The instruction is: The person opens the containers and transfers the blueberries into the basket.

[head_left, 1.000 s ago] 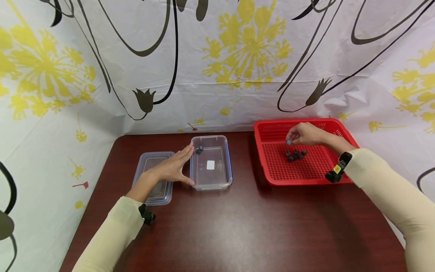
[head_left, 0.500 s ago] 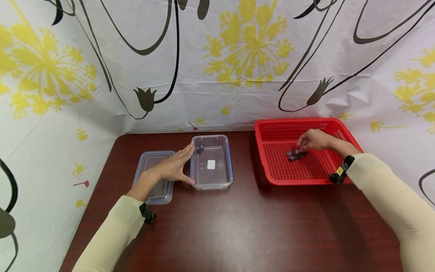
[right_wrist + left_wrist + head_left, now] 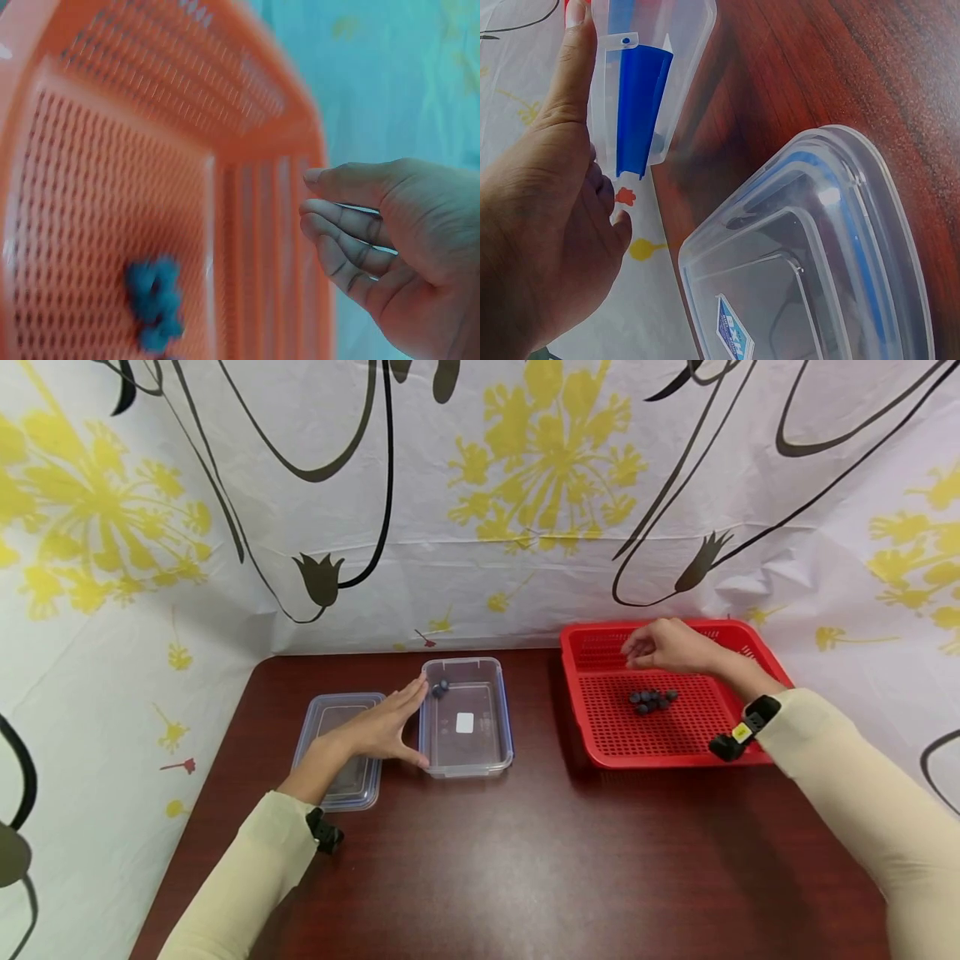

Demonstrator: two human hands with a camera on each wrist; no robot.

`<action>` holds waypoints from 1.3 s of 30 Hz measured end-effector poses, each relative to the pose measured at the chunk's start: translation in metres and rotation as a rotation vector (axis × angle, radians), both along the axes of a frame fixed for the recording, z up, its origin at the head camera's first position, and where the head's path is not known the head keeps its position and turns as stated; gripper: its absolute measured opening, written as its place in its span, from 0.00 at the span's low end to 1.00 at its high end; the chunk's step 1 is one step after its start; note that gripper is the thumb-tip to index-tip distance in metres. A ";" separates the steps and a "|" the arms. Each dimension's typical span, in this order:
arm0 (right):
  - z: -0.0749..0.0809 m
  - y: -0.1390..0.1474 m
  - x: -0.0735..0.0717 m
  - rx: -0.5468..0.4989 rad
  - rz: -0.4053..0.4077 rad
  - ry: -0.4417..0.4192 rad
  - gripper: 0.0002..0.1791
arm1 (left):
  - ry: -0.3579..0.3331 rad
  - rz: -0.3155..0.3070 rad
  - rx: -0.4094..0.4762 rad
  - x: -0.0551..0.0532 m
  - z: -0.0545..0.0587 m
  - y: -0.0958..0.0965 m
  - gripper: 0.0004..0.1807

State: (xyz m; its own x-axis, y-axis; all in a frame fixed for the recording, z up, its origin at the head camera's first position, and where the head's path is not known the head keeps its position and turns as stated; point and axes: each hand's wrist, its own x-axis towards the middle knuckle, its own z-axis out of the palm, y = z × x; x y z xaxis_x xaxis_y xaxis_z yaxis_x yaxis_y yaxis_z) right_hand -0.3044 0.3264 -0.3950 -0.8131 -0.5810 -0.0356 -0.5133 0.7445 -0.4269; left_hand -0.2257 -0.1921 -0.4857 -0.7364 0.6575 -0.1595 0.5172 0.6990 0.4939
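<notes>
My left hand [image 3: 386, 727] spreads its thumb and fingers along the left side of a clear plastic food container [image 3: 483, 747] with blue side clips. A few blueberries [image 3: 440, 688] lie in its far left corner. Over the far part of a red perforated basket [image 3: 611, 739] hovers my right hand [image 3: 670, 646], fingers loosely bent. The right wrist view shows no berry between its thumb and fingertips [image 3: 313, 175]. Below it, several dark blueberries [image 3: 154, 300] sit clustered on the basket floor.
Left of the container lies its clear lid [image 3: 367, 787] with a blue seal, partly under my left forearm. All stand on a dark red-brown wooden table [image 3: 510, 860]. A flower-patterned white sheet [image 3: 420, 527] hangs behind.
My right hand, pinching a blueberry a second ago, dipped to the cluster in the basket, then rose up and left with no berry showing. The left hand stays at the container.
</notes>
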 end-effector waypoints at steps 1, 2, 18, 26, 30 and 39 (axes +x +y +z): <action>0.003 -0.009 0.001 -0.007 0.009 0.014 0.07 | -0.001 0.000 0.002 0.000 0.000 0.000 0.76; 0.007 -0.018 0.002 -0.014 0.020 0.027 0.07 | -0.003 0.000 0.002 0.000 0.000 0.000 0.76; 0.000 -0.169 -0.003 -0.061 0.232 -0.058 0.14 | 0.004 0.012 -0.015 -0.001 0.002 -0.001 0.77; -0.031 -0.221 -0.009 -0.087 0.221 -0.123 0.16 | -0.006 0.014 -0.016 -0.001 0.002 0.000 0.77; -0.046 -0.241 -0.014 -0.098 0.173 -0.146 0.16 | -0.007 0.018 -0.018 -0.001 0.002 -0.001 0.76; -0.072 -0.274 -0.015 -0.063 0.141 -0.196 0.17 | -0.013 0.019 -0.023 0.000 0.002 0.000 0.75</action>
